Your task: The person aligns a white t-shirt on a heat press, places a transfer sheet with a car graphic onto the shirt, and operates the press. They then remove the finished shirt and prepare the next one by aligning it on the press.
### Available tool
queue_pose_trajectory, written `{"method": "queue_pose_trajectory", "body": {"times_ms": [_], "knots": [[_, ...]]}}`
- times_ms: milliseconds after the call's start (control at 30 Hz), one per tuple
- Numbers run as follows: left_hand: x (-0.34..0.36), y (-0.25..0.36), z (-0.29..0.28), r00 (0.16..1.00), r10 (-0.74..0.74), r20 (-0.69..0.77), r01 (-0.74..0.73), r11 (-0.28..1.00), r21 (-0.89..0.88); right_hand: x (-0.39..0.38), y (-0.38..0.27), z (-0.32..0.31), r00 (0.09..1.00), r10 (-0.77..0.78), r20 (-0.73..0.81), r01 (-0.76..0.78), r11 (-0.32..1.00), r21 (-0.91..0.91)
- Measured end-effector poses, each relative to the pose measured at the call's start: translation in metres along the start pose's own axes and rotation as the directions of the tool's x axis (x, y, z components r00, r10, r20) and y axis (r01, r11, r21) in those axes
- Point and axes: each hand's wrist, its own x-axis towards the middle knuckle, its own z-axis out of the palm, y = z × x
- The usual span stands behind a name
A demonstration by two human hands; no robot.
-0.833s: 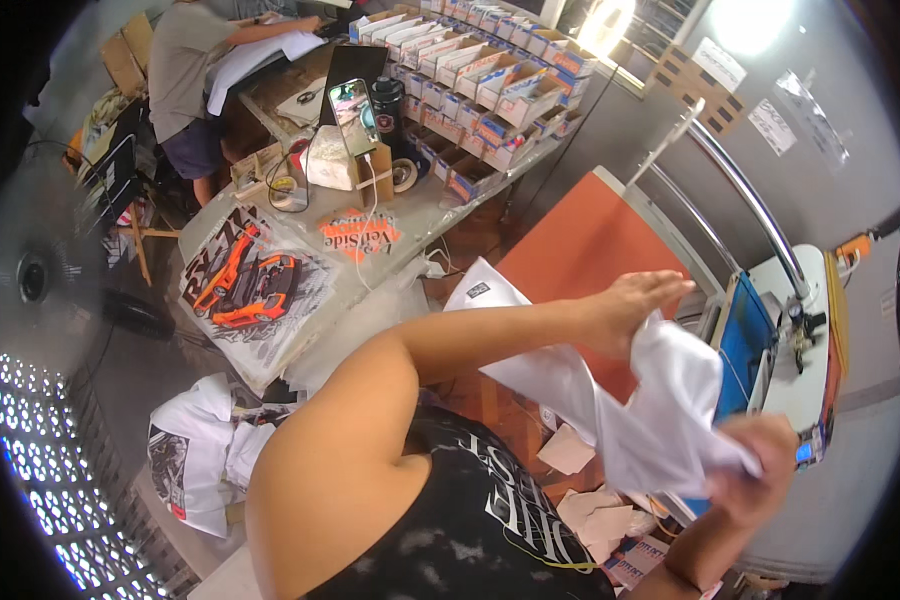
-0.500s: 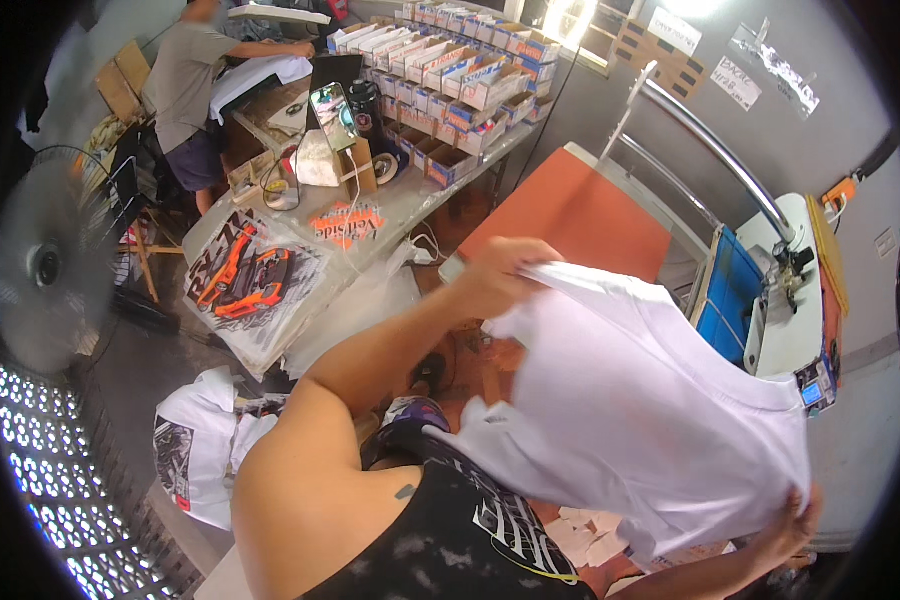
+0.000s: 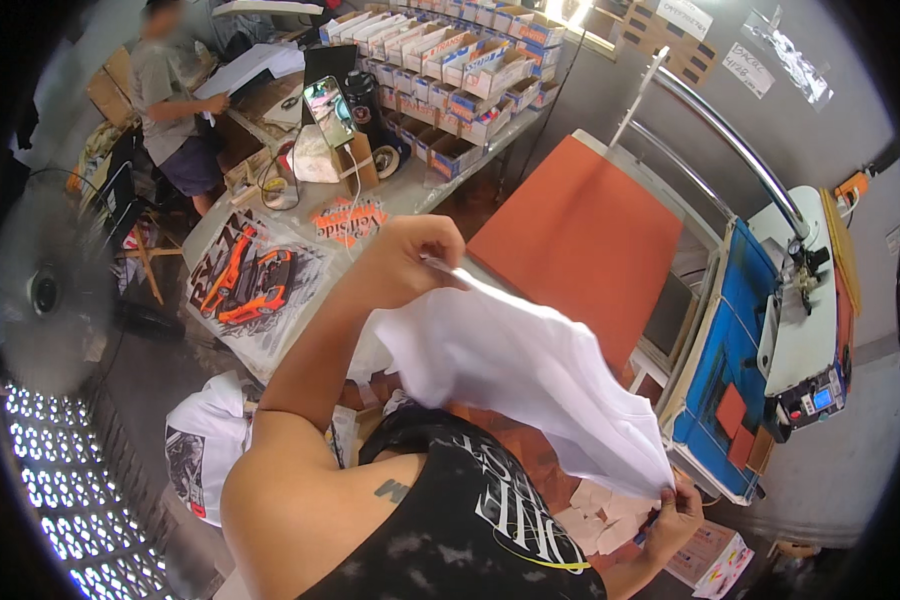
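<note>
A plain white T-shirt (image 3: 515, 350) hangs stretched in the air between my two hands. My left hand (image 3: 422, 258) is raised in the middle of the view, its fingers closed on one end of the shirt's upper edge. Lower and to the right, my right hand (image 3: 676, 518) pinches the other end. The cloth sags in a curve between them, above the front edge of an orange-red flat pad (image 3: 580, 240). Folds hide much of the shirt's lower part.
A heat press (image 3: 740, 330) with a blue section and a curved metal bar stands right. The left table bears a printed car sheet (image 3: 245, 275), a phone (image 3: 330, 112) and stacked small boxes (image 3: 450, 75). Far left are a spinning fan (image 3: 45, 290) and another person (image 3: 170, 100).
Both hands have moved left with the shirt, the left one slightly upward. The shirt has swung off the pad and now shows narrower. The other person's arm has drawn back from the far table.
</note>
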Motion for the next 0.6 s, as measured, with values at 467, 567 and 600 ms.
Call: {"method": "queue_pose_trajectory", "body": {"times_ms": [467,567,600], "knots": [[0.058,-0.07,-0.071,0.922,-0.318,0.221,0.265,0.934,0.239,0.0,0.001,0.112,0.976,0.031,-0.215,-0.105,0.933,-0.345],[0.065,-0.075,-0.074,0.894,-0.332,0.301,0.277,0.938,0.21,-0.008,-0.001,0.11,0.967,0.149,-0.207,-0.209,0.927,-0.312],[0.068,-0.075,-0.075,0.878,-0.324,0.352,0.271,0.943,0.191,-0.008,-0.001,0.109,0.949,0.147,-0.278,-0.237,0.915,-0.326]]}}
